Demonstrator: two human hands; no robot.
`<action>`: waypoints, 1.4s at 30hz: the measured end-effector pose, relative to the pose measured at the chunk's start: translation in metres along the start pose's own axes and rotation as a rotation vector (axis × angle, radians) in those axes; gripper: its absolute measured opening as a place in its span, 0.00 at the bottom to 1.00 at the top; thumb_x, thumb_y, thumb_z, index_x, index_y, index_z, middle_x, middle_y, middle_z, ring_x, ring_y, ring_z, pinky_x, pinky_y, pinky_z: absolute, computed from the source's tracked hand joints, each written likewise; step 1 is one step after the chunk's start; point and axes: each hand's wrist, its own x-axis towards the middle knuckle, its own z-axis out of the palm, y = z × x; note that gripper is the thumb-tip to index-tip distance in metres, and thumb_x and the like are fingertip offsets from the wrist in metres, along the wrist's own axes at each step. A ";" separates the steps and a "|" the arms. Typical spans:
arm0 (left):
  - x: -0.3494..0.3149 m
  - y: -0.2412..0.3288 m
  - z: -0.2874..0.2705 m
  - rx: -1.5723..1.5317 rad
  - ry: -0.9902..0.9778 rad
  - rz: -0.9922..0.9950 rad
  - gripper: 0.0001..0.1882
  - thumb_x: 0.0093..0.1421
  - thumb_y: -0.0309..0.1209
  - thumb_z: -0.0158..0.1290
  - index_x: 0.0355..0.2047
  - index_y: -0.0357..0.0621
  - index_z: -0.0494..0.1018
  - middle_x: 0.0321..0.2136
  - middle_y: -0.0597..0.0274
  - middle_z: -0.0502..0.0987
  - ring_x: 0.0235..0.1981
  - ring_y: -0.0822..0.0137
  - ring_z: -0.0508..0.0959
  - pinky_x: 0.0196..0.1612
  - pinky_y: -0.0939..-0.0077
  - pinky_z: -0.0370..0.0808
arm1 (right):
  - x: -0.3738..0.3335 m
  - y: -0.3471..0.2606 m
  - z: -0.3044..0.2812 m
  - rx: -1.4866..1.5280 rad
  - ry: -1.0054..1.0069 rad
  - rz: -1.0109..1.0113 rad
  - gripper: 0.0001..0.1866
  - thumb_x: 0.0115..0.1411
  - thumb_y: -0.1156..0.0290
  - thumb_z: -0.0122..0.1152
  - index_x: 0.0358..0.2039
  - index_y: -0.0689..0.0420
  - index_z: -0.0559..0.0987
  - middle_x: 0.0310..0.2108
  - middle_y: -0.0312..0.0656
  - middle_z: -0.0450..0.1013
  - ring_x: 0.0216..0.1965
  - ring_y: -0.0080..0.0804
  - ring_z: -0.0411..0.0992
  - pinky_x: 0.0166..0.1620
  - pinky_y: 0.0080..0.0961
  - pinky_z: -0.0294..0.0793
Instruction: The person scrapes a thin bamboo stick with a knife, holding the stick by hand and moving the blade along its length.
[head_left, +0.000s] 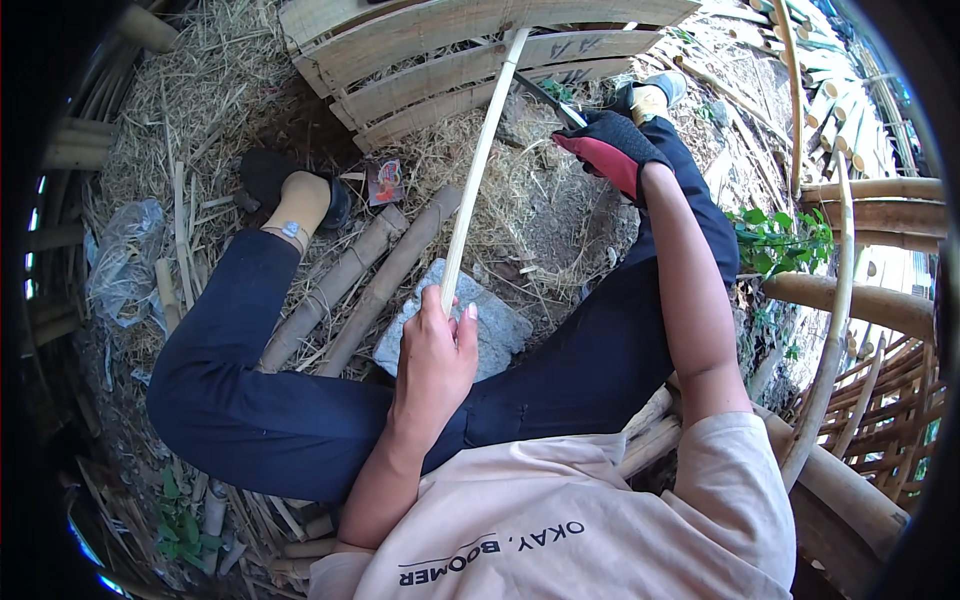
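My bare left hand (437, 352) is closed around the near end of a long pale bamboo strip (478, 190). The strip slants up and away, its far part reaching the slats of a wooden crate (430, 92). On my right hand (612, 150) is a black and red glove, and its fingers are closed on a knife (550, 97). The long dark blade points up and left toward the strip and the crate; whether it touches the strip, I cannot tell. The knife's handle is hidden in the glove.
Between my legs lie a grey stone block (490, 318) and two bamboo poles (385, 285). Wood shavings (225, 110) cover the ground. A crumpled clear plastic bag (128, 262) lies at left. At right are bamboo rails (860, 305), a green plant (780, 240) and cut bamboo (850, 120).
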 end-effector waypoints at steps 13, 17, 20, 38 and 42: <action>0.001 -0.003 0.003 0.018 0.009 -0.006 0.11 0.67 0.28 0.55 0.42 0.33 0.67 0.19 0.46 0.75 0.19 0.54 0.79 0.25 0.61 0.73 | -0.005 0.014 -0.007 -0.040 0.087 -0.053 0.28 0.63 0.47 0.66 0.52 0.57 0.80 0.24 0.36 0.76 0.23 0.23 0.73 0.32 0.23 0.74; 0.000 -0.004 0.002 0.026 0.008 -0.013 0.11 0.67 0.28 0.55 0.42 0.34 0.67 0.19 0.46 0.74 0.19 0.54 0.79 0.25 0.61 0.73 | -0.019 -0.004 -0.013 -0.178 0.106 -0.051 0.29 0.61 0.46 0.67 0.56 0.52 0.79 0.27 0.38 0.78 0.27 0.25 0.76 0.37 0.25 0.75; 0.000 -0.005 0.004 0.021 0.017 0.005 0.11 0.67 0.28 0.55 0.42 0.34 0.67 0.19 0.46 0.74 0.18 0.54 0.78 0.25 0.60 0.73 | -0.041 -0.018 -0.024 -0.156 0.109 0.020 0.29 0.61 0.41 0.64 0.55 0.47 0.81 0.29 0.38 0.80 0.31 0.30 0.77 0.43 0.29 0.75; -0.002 -0.004 0.002 0.042 0.030 0.019 0.11 0.67 0.28 0.55 0.42 0.34 0.68 0.18 0.50 0.73 0.17 0.58 0.76 0.24 0.63 0.72 | 0.013 0.026 0.008 -0.308 0.181 -0.202 0.30 0.64 0.42 0.61 0.52 0.56 0.80 0.35 0.50 0.81 0.36 0.46 0.80 0.45 0.36 0.77; -0.002 -0.002 0.000 0.005 0.010 -0.007 0.10 0.67 0.28 0.55 0.42 0.34 0.68 0.18 0.50 0.73 0.18 0.59 0.77 0.24 0.63 0.72 | 0.012 0.018 0.007 -0.213 0.262 -0.110 0.29 0.64 0.43 0.60 0.51 0.56 0.81 0.39 0.55 0.81 0.41 0.52 0.80 0.48 0.39 0.77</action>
